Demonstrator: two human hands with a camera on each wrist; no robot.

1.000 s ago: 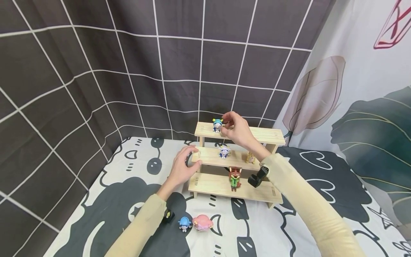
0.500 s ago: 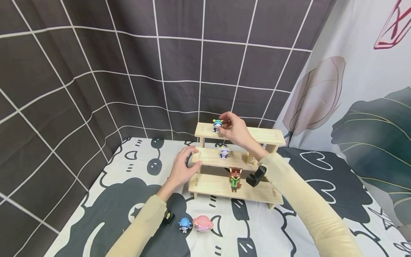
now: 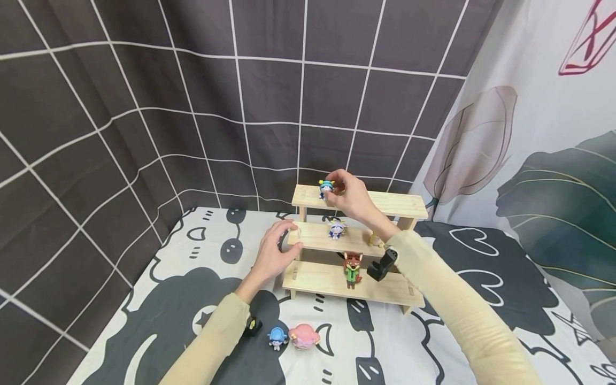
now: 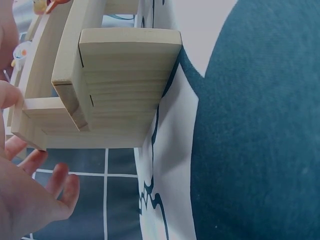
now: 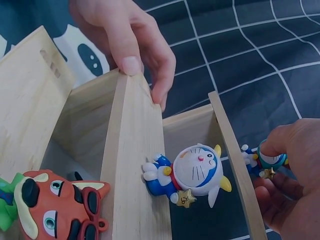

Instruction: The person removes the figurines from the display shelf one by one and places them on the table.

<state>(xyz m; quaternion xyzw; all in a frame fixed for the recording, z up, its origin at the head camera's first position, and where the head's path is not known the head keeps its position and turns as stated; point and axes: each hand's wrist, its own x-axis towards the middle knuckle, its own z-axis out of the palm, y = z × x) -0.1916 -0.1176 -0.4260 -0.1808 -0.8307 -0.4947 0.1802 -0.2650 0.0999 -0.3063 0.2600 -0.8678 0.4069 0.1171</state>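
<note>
A three-tier wooden display stand [image 3: 397, 201] stands on the bedding. On its top shelf, near the left end, is a small blue-and-white figurine [image 3: 325, 187] in a teal hat with yellow horns. My right hand [image 3: 353, 199] pinches that figurine between thumb and fingers, as the right wrist view shows from the side. My left hand [image 3: 275, 250] grips the left end of the middle shelf, its thumb [image 5: 131, 65] on the board and the fingers round the edge. A Doraemon figurine [image 5: 197, 170] in a white hood sits mid-shelf on the middle tier.
A fox figurine [image 3: 352, 271] in green stands on the bottom shelf. A yellow figurine [image 3: 375, 240] sits on the middle shelf, partly behind my right wrist. In front of the stand, a blue figurine [image 3: 277, 338] and a pink one [image 3: 304, 336] rest on the patterned bedding [image 3: 399, 347].
My right hand has shifted slightly left, closer round the figurine in the teal hat. The left hand stays at the middle shelf's end.
</note>
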